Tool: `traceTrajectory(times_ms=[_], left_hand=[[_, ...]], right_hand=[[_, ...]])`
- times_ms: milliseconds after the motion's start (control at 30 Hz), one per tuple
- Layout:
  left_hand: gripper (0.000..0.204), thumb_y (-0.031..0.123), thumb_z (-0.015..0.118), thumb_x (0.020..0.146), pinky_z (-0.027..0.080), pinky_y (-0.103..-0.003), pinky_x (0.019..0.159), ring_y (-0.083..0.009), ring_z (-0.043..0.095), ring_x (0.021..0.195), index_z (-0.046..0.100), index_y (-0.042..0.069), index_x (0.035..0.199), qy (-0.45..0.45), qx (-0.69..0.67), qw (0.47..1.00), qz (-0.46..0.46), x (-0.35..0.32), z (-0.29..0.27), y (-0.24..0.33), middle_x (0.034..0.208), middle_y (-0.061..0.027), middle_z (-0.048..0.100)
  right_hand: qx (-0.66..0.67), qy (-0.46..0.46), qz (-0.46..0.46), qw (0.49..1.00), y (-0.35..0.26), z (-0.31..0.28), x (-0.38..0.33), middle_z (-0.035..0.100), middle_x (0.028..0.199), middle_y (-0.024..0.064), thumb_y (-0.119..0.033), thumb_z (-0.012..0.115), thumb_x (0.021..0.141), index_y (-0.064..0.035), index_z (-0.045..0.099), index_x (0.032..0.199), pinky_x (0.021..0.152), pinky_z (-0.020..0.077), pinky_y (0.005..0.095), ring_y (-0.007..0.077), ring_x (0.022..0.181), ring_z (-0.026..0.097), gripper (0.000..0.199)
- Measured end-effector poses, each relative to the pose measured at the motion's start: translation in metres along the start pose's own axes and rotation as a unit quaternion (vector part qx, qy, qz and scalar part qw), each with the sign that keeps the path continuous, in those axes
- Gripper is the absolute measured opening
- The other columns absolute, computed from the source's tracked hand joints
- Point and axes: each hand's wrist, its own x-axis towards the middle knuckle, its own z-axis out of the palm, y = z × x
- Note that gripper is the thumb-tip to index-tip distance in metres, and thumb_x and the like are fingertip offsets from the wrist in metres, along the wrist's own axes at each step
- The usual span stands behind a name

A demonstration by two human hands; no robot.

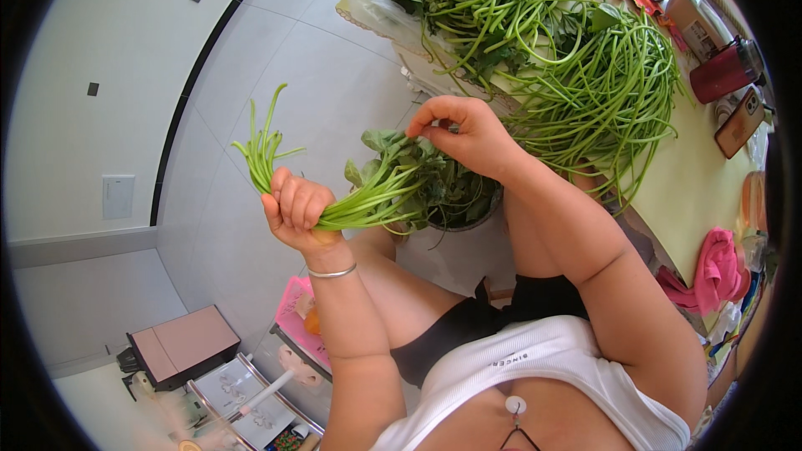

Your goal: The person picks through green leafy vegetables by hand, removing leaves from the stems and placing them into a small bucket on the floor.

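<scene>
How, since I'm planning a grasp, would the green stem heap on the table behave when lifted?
The stem heap would probably flop, as its long, thin stems curve and droop at the table edge. It may lift as a tangle, since many stems cross. Single stems look light, being slender.

- White ribbed, low-necked sleeveless knit top (551, 354); small dark lettering across chest.
- Black fabric shorts (443, 340), legs bare below.
- Slim, smooth silver-coloured metal bangle (332, 272), left wrist (327, 255).
- Round whitish disc pendant (515, 405) on thin dark cord (512, 433).
</scene>
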Motion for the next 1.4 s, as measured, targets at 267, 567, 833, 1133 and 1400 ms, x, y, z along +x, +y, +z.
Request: traceTrajectory(times_ms=[267,567,833,1133,1400], left_hand=[[0.03,0.008,0.061,0.091,0.03,-0.023,0.037,-0.0065,0.033,0.035,0.035,0.012,0.076,-0.086,0.093,0.99,-0.055,0.001,0.005,-0.008,0.05,0.0024,0.039],[0.028,0.011,0.063,0.085,0.023,-0.025,0.034,-0.0092,0.031,0.033,0.038,0.01,0.074,-0.12,0.246,0.957,-0.096,-0.001,0.008,-0.004,0.047,0.0021,0.04],[0.027,0.01,0.063,0.085,0.022,-0.024,0.034,-0.0085,0.029,0.033,0.038,0.011,0.074,-0.127,0.273,0.95,-0.084,-0.003,0.01,-0.007,0.046,0.003,0.039],[0.028,0.011,0.062,0.086,0.021,-0.024,0.032,-0.0068,0.03,0.032,0.037,0.011,0.075,-0.127,0.304,0.942,-0.062,-0.007,0.014,-0.007,0.047,0.0034,0.038],[0.026,0.007,0.059,0.085,0.022,-0.023,0.032,-0.0068,0.029,0.032,0.036,0.011,0.074,-0.166,0.279,0.943,-0.07,-0.007,0.025,-0.006,0.046,0.0035,0.037]], right_hand=[[-0.201,-0.091,-0.314,0.924,0.002,0.013,-0.002,0.068,0.101,0.0022,-0.008,0.072,0.073,-0.0089,0.071,0.091,0.091,0.0442,0.0394,0.026,0.109,0.056,0.018],[-0.327,-0.036,-0.34,0.881,-0.012,0.0,-0.005,0.064,0.088,0.0007,-0.011,0.071,0.074,-0.0107,0.069,0.087,0.091,0.0451,0.0393,0.0232,0.094,0.058,0.013],[-0.386,-0.058,-0.27,0.88,-0.007,0.003,-0.009,0.056,0.077,0.0047,-0.01,0.063,0.074,-0.0088,0.058,0.074,0.077,0.0461,0.0405,0.0259,0.083,0.056,0.005],[-0.287,0.077,-0.199,0.934,-0.001,0.025,-0.012,0.055,0.072,0.01,-0.009,0.06,0.08,-0.0046,0.058,0.079,0.053,0.0446,0.0385,0.0284,0.062,0.056,0.005],[0.135,0.221,0.055,0.964,0.027,-0.006,0.007,0.056,0.076,-0.0009,-0.011,0.057,0.085,-0.0048,0.061,0.081,0.064,0.0386,0.0225,0.0083,0.071,0.047,0.009]])
